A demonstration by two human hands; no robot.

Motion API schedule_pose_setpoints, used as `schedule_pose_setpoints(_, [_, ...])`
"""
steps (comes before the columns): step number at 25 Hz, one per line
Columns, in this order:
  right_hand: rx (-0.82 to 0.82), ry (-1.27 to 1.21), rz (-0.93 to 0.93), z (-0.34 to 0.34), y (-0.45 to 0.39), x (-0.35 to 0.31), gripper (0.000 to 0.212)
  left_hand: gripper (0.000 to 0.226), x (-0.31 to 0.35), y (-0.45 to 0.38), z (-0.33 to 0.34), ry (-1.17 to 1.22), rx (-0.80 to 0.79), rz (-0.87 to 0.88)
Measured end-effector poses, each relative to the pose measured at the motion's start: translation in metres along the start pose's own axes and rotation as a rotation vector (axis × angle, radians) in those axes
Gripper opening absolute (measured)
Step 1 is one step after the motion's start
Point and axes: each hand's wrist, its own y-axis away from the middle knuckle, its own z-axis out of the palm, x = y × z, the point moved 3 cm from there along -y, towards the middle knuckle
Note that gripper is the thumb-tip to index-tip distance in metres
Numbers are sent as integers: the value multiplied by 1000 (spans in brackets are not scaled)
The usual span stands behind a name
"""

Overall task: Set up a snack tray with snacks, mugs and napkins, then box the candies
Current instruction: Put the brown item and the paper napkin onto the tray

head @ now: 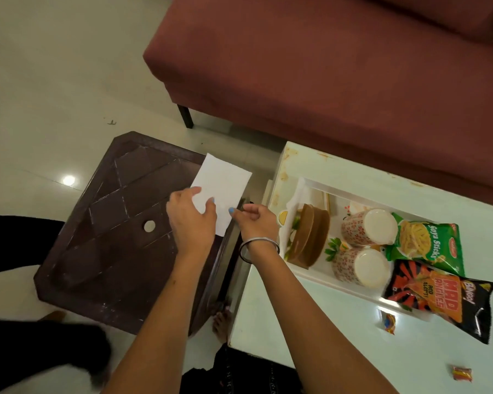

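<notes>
Both hands hold a white folded napkin [222,186] over the gap between the stool and the table. My left hand [192,223] pinches its near left edge; my right hand [255,223] pinches its near right corner. To the right, a white tray [350,288] holds brown plates [309,237] standing on edge, two patterned mugs [366,227] [360,267] lying on their sides, a green Soya Sticks packet [427,247] and a black Mad Angles packet [441,302]. Two wrapped candies [389,324] [462,373] lie loose on the table.
The tray sits on a pale table [310,336]. A dark brown plastic stool [120,223] stands to its left, under my hands. A maroon sofa [325,66] runs behind. A bare foot [221,322] shows between stool and table. White paper lines the tray's far left corner.
</notes>
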Motion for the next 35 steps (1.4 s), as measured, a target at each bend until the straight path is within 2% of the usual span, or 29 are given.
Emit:
schedule_pose_setpoints(5, [22,44,116,20,-5,2,45,62,-12,-27,5,-274,-168,-115])
schedule_pose_setpoints(9, [-28,95,118,27,-7,1,36,69,-17,-37,6,-317,-215,-219])
schedule_pose_setpoints(13, [-113,177,55,23,-5,-6,22,38,-15,-39,6,-197,-328,-262])
schedule_pose_setpoints(16, [-197,169,43,3,7,-7,26,21,-4,-21,3,-133,-387,-200])
schedule_pose_setpoints(19, [-76,206,-14,-39,18,5,24,14,14,15,13,-86,-464,-89])
schedule_pose_setpoints(23, [192,49,-20,-100,32,35,22,27,39,68,54,-6,-633,-21])
schedule_pose_setpoints(26, [336,94,-46,-126,33,48,20,28,55,102,84,-18,-647,35])
schedule_pose_setpoints(33, [279,251,-71,-136,11,73,44,24,57,131,120,-23,-658,63])
schedule_pose_setpoints(35, [302,254,-64,-136,9,80,43,22,55,135,123,-23,-649,75])
